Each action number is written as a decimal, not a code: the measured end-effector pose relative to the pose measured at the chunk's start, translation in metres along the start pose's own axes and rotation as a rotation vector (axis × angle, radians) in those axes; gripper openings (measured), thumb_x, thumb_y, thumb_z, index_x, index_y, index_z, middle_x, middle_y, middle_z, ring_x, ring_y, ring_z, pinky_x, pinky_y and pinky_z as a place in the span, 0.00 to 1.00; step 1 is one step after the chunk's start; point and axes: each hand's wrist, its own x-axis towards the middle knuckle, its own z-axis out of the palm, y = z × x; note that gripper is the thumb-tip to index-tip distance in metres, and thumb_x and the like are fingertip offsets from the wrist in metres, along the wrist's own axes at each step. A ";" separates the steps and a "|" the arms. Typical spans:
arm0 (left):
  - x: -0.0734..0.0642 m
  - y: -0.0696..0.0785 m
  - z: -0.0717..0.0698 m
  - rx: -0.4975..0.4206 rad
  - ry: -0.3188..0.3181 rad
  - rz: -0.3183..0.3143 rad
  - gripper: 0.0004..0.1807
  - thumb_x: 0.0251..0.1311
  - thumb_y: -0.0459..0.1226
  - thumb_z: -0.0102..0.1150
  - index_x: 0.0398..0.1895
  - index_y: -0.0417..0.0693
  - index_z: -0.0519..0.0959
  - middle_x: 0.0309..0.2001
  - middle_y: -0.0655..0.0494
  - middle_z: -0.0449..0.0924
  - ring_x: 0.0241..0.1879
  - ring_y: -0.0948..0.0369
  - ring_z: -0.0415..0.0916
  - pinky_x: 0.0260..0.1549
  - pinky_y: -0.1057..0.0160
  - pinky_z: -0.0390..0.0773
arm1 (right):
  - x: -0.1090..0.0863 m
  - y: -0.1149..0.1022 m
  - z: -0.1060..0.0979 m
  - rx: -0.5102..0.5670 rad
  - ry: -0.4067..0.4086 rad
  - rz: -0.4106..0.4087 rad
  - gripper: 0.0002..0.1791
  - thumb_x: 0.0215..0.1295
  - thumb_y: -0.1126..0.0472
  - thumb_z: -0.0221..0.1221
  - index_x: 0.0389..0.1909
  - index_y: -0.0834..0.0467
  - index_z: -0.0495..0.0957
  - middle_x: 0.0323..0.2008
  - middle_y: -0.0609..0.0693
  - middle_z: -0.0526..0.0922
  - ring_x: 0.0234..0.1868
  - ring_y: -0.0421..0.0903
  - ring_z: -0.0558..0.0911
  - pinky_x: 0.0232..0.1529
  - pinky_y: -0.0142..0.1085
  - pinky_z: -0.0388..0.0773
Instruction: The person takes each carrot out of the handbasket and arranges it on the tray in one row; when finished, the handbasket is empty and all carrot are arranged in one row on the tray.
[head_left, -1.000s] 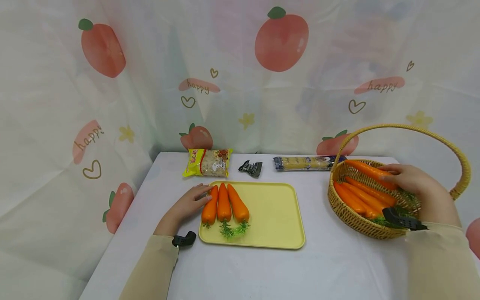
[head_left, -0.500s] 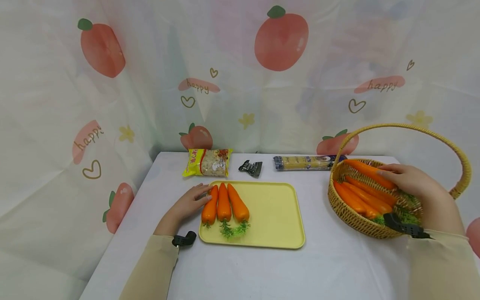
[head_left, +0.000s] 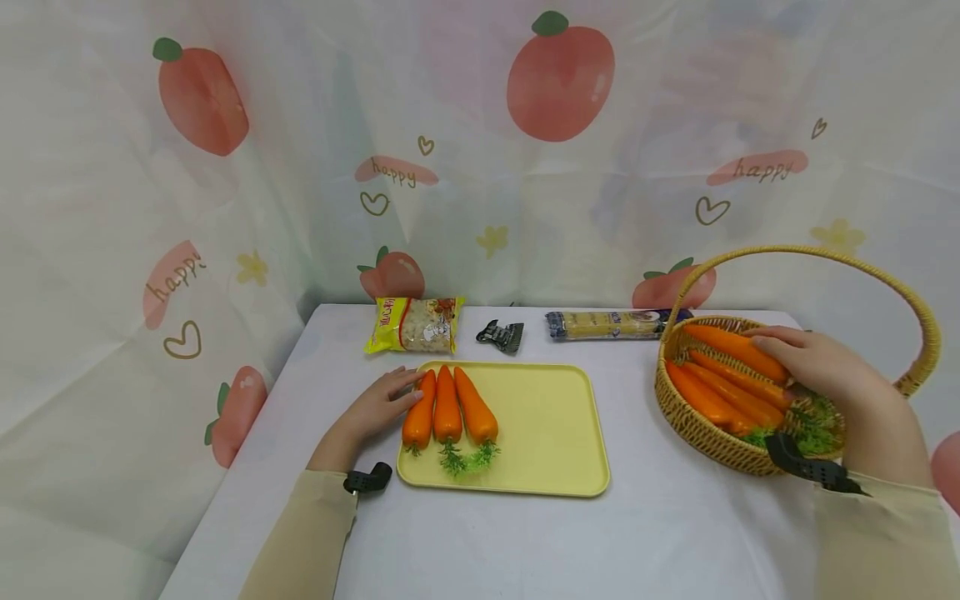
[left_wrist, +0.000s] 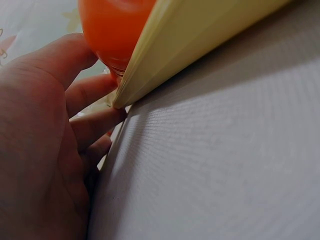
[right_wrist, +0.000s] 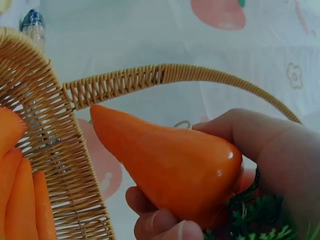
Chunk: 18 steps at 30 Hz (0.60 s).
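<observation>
In the head view my right hand (head_left: pixel 825 371) grips a carrot (head_left: pixel 738 350) above the others in the wicker basket (head_left: pixel 701 442). The right wrist view has the thumb on top of this carrot (right_wrist: pixel 170 165) and curled fingers below, with green leaves by the palm. Several more carrots (head_left: pixel 720 396) lie in the basket. My left hand (head_left: pixel 378 408) rests at the left edge of the yellow tray (head_left: pixel 547 433), its fingertips touching the leftmost of three carrots (head_left: pixel 418 417). The left wrist view shows its fairly straight fingers (left_wrist: pixel 100 120) against the tray rim and carrot.
Behind the tray lie a yellow food packet (head_left: pixel 416 325), a small dark packet (head_left: pixel 501 336) and a long pack of noodles (head_left: pixel 611 325). The basket's tall handle (head_left: pixel 810 250) arches over the right hand. A printed curtain hangs behind the white table.
My right hand and the carrot it holds have shifted slightly left in the basket, uncovering more green leaves. The left hand has stayed in place at the tray.
</observation>
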 end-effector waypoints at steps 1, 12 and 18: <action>0.000 0.000 0.000 0.000 0.000 -0.001 0.33 0.64 0.63 0.52 0.72 0.69 0.67 0.78 0.50 0.52 0.79 0.47 0.44 0.74 0.37 0.46 | -0.001 -0.001 0.001 0.011 -0.006 -0.007 0.43 0.75 0.34 0.35 0.75 0.64 0.53 0.47 0.64 0.74 0.30 0.49 0.79 0.32 0.40 0.81; -0.001 0.000 0.000 -0.002 0.001 0.005 0.33 0.64 0.63 0.52 0.71 0.69 0.67 0.78 0.50 0.52 0.79 0.47 0.44 0.74 0.37 0.46 | -0.008 -0.028 0.017 0.072 -0.047 -0.100 0.31 0.79 0.40 0.36 0.73 0.52 0.59 0.29 0.52 0.73 0.20 0.45 0.73 0.23 0.37 0.75; -0.001 -0.001 0.000 -0.007 0.001 0.004 0.33 0.64 0.63 0.52 0.71 0.69 0.67 0.78 0.50 0.52 0.79 0.47 0.44 0.74 0.36 0.46 | 0.003 -0.048 0.039 0.193 -0.039 -0.138 0.28 0.79 0.43 0.39 0.71 0.53 0.62 0.35 0.57 0.74 0.18 0.46 0.72 0.20 0.38 0.75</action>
